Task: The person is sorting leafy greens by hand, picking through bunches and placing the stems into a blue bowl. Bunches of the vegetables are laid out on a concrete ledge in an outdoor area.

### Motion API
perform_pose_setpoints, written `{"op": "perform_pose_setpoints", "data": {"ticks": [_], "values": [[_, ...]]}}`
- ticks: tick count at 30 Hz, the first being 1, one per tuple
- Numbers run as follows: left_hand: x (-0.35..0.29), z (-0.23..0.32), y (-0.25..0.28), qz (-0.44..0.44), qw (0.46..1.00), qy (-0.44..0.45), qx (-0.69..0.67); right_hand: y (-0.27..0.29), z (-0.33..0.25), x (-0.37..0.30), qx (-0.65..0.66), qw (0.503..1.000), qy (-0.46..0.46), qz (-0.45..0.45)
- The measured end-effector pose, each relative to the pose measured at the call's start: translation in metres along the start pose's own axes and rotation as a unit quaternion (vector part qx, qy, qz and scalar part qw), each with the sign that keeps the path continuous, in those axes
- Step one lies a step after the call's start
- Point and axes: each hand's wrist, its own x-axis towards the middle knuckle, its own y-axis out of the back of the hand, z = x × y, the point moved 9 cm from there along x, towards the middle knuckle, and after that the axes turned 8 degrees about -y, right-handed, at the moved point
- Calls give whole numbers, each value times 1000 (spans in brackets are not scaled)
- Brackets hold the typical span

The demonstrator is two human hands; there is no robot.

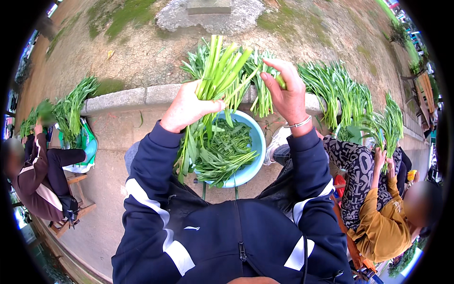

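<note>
My left hand [189, 105] grips a thick bunch of leafy green stalks [218, 71], which look like water spinach. Their pale stem ends point up and away from me, and the leaves hang down over the wrist side. To its right, my raised right hand [287, 92] has its fingers curled round a short piece of green stem [282, 82]; thumb and forefinger are close to the bunch's stem ends. Below both hands, a light blue basin [257, 142] between my legs holds loose cut greens [227, 154].
More bunches [331, 90] lean along a low stone kerb [125, 100] in front of me. At right, a seated person in a mustard top [378, 227] holds greens. Another person [40, 189] sits on a wooden stool at left, beside a green-and-white bag [87, 146].
</note>
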Motion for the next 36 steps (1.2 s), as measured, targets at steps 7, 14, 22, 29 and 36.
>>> {"op": "perform_pose_setpoints", "data": {"ticks": [7,14,22,29,36], "values": [[1,-5,-2,-26,999,9,-23,-17,11,-15,-36,990,21,-136],[1,-1,7,-9,1000,1,24,-21,13,-20,-70,991,28,-107],[3,6,6,12,1000,-11,26,-15,35,-11,4,995,-96,-4],[-6,10,26,70,997,-17,0,-28,54,-15,244,909,-276,-194],[-1,7,23,56,998,-21,-10,-78,36,-68,280,787,-369,-407]]}}
